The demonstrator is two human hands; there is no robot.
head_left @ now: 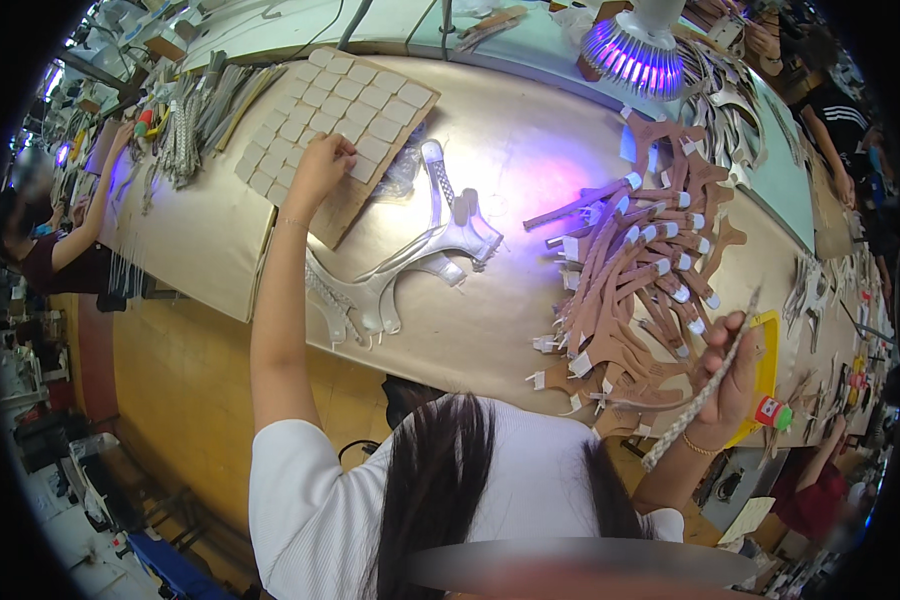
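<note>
My left hand (322, 168) reaches over a tilted board (347, 222) covered with rows of pale, squarish patches (337, 92). Its fingers are curled together at the right-hand rows; whatever lies between them is too small to tell. Raised at the right, my right hand (727, 375) is closed round a pale braided strap (692, 412), whose ends stick out above and below the fist. Between the hands, silver strappy leather pieces (435, 240) lie on the table, partly braided, nearest to the board.
Brown strappy pieces with white tips (650, 240) are heaped at the right of the table (450, 350). A lamp (635, 55) shines purple above them. A yellow tray (767, 365) sits beside my right hand. Grey braided strips (180, 130) lie far left. Other people work at both sides.
</note>
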